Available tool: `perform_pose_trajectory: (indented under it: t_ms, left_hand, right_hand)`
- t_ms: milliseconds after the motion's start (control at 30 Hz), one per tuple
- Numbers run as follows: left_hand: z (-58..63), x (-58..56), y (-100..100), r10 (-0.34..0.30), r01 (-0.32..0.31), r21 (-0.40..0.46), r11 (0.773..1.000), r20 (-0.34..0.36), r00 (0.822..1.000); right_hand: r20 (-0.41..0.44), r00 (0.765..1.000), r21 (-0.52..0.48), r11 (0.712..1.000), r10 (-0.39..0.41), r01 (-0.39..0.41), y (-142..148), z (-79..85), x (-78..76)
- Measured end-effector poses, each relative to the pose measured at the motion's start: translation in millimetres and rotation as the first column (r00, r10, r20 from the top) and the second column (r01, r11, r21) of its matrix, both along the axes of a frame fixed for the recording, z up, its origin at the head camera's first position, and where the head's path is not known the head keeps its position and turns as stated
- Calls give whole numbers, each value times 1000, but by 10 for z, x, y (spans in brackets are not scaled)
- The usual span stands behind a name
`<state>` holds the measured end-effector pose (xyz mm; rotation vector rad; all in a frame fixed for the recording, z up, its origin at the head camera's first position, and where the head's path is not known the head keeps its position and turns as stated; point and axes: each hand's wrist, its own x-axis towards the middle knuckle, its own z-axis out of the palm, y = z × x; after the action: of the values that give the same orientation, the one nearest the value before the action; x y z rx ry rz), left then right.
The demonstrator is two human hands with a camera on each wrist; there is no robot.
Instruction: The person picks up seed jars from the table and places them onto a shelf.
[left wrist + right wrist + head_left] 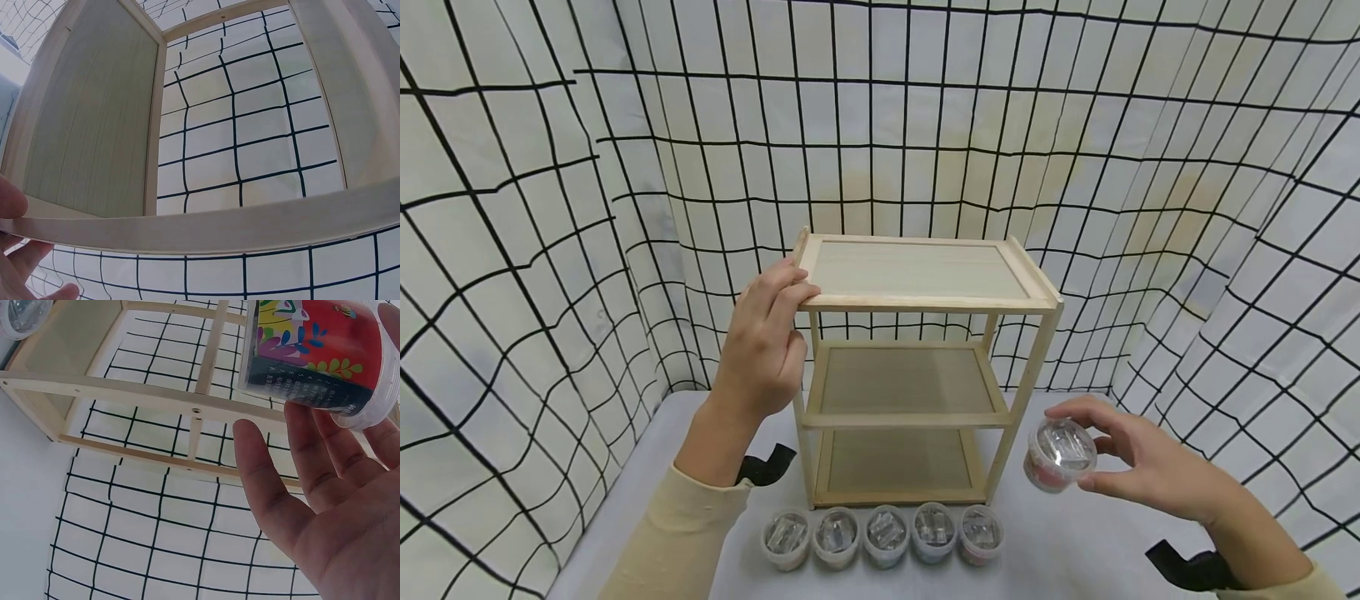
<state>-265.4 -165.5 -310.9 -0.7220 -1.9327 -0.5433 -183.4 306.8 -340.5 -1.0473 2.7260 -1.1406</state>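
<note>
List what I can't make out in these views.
- Held tub: upper part cut off by the top edge, small print blurred, right wrist view.
- Left hand: mostly beyond the left edge, left wrist view.
- Shelf: top's left end partly behind fingers, head view.
- Five tubs: contents unclear beneath lids, head view.

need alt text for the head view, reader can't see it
A person's right hand holds a clear-lidded tub beside a three-tier wooden shelf, while the left hand grips the left end of its top. Five similar tubs stand in a row in front.
</note>
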Motion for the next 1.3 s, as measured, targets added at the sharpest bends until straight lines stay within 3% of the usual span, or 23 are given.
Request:
perform_pose_trajectory:
  t_ms: [433, 1000, 1300]
  left_hand:
    - [-3, -2, -3, 13, -13, 2, 1000, -3, 1000]
    - [0, 9, 19, 17, -17, 6, 1000, -3, 1000]
    - [-4, 10, 41, 23, -23, 19, 1000, 9, 1000]
  right_hand:
    - [42, 999, 33, 999, -14, 12, -49, 176, -12]
    - [-23, 1000, 36, 999, 17, -16, -55, 421, -21]
    - [-38, 996, 26, 997, 77, -76, -64, 536, -48]
